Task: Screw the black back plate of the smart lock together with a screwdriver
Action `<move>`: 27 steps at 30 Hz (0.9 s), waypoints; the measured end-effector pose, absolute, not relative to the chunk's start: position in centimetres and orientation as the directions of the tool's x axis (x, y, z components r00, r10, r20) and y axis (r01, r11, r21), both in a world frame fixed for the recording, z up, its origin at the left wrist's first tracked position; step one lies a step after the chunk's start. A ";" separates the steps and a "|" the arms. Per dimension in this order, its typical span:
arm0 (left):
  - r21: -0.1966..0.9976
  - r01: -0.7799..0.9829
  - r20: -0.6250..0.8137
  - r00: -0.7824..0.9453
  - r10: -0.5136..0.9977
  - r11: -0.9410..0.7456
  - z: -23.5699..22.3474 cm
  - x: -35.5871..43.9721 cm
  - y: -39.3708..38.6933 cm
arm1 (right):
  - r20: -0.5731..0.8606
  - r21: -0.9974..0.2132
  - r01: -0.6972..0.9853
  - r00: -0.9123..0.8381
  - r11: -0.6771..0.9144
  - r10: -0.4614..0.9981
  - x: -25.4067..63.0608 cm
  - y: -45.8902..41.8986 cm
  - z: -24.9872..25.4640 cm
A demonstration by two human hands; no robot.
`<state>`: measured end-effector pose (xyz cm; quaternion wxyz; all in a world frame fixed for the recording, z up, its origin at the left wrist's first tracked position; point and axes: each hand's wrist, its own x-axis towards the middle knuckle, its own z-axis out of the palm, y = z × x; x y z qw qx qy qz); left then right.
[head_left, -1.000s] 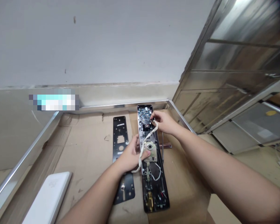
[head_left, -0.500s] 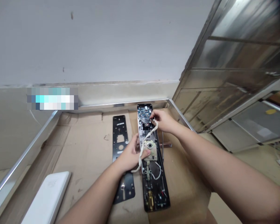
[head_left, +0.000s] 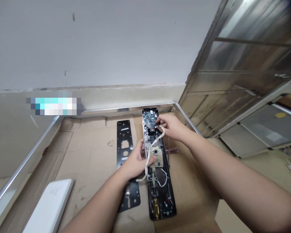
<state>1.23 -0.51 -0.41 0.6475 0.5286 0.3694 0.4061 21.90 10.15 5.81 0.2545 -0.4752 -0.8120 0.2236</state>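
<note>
Work on the cardboard [head_left: 92, 152] as a soft bed, with the long black housing [head_left: 166, 163] lying open side up, right of the middle and running from near to far. Leave alone the perforated black plate [head_left: 120, 154], lying just left of the housing and partly covered. Steady the housing with the left hand [head_left: 137, 163], clamped on its left wall, fingers outside and thumb reaching in; best to press down evenly rather than twist sideways. Brace the right hand [head_left: 169, 125] at the right rim, thumb and fingers pinched together on the far end of the white cable [head_left: 148, 155]. Allow slack in that cable, running toward near left across the left thumb, to avoid dragging its end askew. Bear lightly on the metal block [head_left: 160, 158] under the left thumb. Rest no weight on the circuit board [head_left: 150, 118], exposed in the far end of the housing. Guide the cable tip straight and gently, without forcing; too small and too covered by fingers to tell if seated.
</note>
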 end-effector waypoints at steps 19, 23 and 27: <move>0.983 -0.107 -0.088 0.432 0.897 0.148 0.6 0.8 -0.6 | 0.194 -0.298 0.523 -0.786 0.798 0.588 21.5 6.3 10.4; 0.988 -0.120 -0.034 0.423 0.905 0.093 0.5 0.9 -0.9 | 0.225 -0.361 0.562 -0.722 0.744 0.654 21.7 6.5 10.5; 0.973 -0.209 0.005 0.424 0.906 0.093 0.2 1.4 -1.2 | 0.220 -0.458 0.593 -0.646 0.662 0.731 21.7 6.4 10.5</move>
